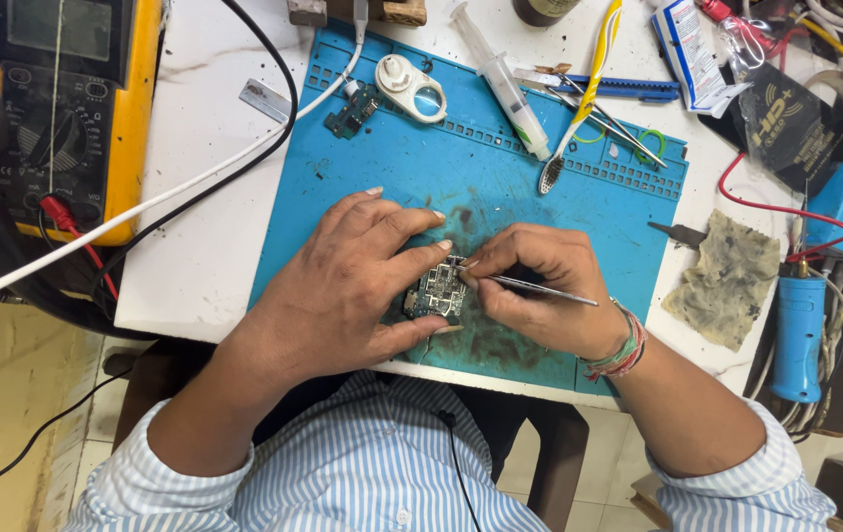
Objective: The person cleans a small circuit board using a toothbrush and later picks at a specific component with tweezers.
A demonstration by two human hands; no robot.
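While the left hand pins the circuit board to the blue mat, the right hand, closed on tweezers, should probe lightly beside that grip.

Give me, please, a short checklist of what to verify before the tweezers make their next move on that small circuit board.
1. Circuit board held steady: ok, the left hand pins it with fingers above and thumb below.
2. Tweezers gripped: ok, pinched in the right hand.
3. Tips on the right part: cannot tell, too small.
4. Board resting on the blue mat: ok.
5. Space around the hands: ok, the toothbrush and syringe lie apart at the mat's far edge.
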